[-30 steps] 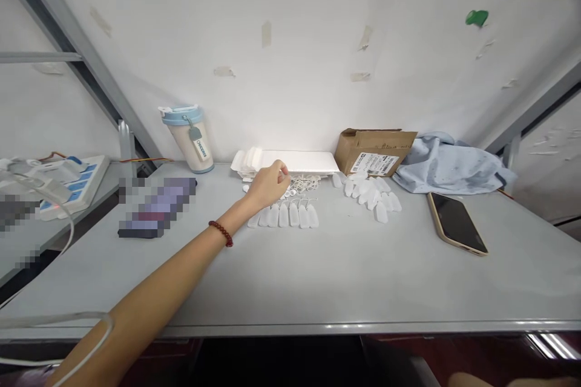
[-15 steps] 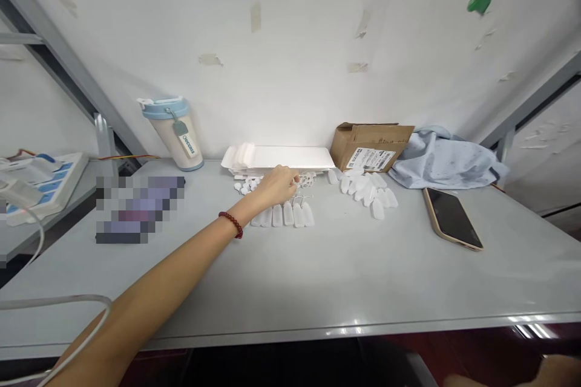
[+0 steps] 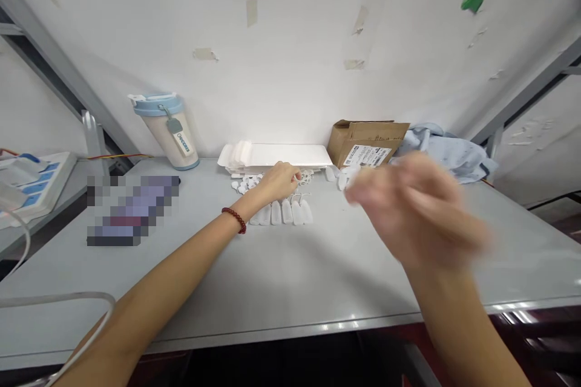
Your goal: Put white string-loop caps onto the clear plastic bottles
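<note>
My left hand, with a dark red bead bracelet at the wrist, reaches over small white loop-like parts. Its fingers are bent down and pinched together; what lies between them is hidden. Just in front of it is a row of several pale, translucent tongue-shaped pieces, with thin white strings at the upper ends of some. Small white pieces lie left of the hand. My right hand hangs over the table's right side, smeared by motion. Behind it, a pile of similar pale pieces is partly covered.
White flat boxes or cards are stacked by the wall. Beside them stand a cardboard box and a light blue cloth. A tumbler, a pixelated flat object, a power strip and a white cable are at left.
My right hand has risen from the lower right corner into view above the table, covering the phone and part of the pale pile. My left hand stays at the small white parts.
</note>
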`<state>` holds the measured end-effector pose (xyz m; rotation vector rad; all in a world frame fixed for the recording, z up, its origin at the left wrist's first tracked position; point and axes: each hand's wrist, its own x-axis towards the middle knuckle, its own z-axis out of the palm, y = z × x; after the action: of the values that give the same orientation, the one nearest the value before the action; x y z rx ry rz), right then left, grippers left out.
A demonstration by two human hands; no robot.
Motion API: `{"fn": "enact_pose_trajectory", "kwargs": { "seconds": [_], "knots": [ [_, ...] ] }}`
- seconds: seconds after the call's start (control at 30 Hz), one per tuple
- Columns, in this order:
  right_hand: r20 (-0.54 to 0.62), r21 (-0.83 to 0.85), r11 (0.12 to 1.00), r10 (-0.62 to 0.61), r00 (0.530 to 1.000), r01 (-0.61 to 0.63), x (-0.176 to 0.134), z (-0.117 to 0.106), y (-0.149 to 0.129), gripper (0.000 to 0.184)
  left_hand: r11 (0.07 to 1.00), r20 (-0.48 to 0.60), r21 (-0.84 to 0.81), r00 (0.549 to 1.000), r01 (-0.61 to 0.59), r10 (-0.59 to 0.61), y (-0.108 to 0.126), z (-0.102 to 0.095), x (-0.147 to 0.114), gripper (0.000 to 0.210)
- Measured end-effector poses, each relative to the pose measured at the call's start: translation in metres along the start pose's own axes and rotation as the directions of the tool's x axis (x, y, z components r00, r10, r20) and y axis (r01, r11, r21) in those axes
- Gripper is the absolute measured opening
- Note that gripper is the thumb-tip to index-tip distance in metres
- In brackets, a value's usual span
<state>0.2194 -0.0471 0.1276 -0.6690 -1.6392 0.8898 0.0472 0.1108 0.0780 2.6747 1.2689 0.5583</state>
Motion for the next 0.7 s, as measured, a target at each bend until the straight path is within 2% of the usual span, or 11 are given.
{"fn": "enact_pose_trajectory", "kwargs": {
  "seconds": [0.07,0.1,0.13,0.17,0.2,0.23,0.3,0.37,0.5,0.7],
  "knots": [
    [-0.101,-0.306,0.950,0.034,0.994,-0.064,0.043,-0.016,0.038,0.011,1.000,-0.004,0.007,1.000,0.008,-0.008,0.002,-0.001,0.004,0.026],
    [-0.166,-0.534,0.836,0.039,0.985,-0.123,0.056,-0.024,0.059,0.012,1.000,-0.008,0.010,1.000,0.013,-0.013,0.003,-0.001,0.007,0.025],
    [-0.191,-0.721,0.666,0.075,0.979,-0.191,0.063,-0.032,0.080,0.015,1.000,-0.011,0.013,1.000,0.018,-0.018,0.004,0.000,0.009,0.025],
    [-0.161,-0.842,0.498,0.135,0.978,-0.207,0.065,-0.039,0.098,0.021,1.000,-0.014,0.016,1.000,0.023,-0.022,0.005,0.001,0.011,0.025],
    [-0.128,-0.914,0.359,0.185,0.974,-0.188,0.064,-0.044,0.112,0.027,0.999,-0.016,0.018,1.000,0.027,-0.027,0.006,0.002,0.013,0.025],
    [-0.095,-0.954,0.260,0.214,0.972,-0.151,0.061,-0.046,0.122,0.031,0.999,-0.016,0.020,0.999,0.032,-0.032,0.007,0.003,0.015,0.024],
    [-0.079,-0.984,0.135,0.246,0.966,-0.115,0.054,-0.046,0.132,0.034,0.999,-0.016,0.021,0.999,0.041,-0.041,0.009,0.007,0.016,0.023],
    [-0.103,-0.988,0.082,0.252,0.962,-0.127,0.050,-0.041,0.133,0.036,0.998,-0.021,0.017,0.998,0.059,-0.059,0.012,0.009,0.016,0.023],
    [-0.202,-0.973,0.057,0.247,0.948,-0.222,0.051,-0.033,0.132,0.041,0.995,-0.047,-0.011,0.994,0.100,-0.101,0.013,0.012,0.015,0.019],
    [-0.230,-0.971,0.001,0.239,0.943,-0.237,0.050,-0.028,0.135,0.033,0.989,-0.139,-0.096,0.982,0.115,-0.127,0.010,0.006,0.017,0.020]
  ]
}}
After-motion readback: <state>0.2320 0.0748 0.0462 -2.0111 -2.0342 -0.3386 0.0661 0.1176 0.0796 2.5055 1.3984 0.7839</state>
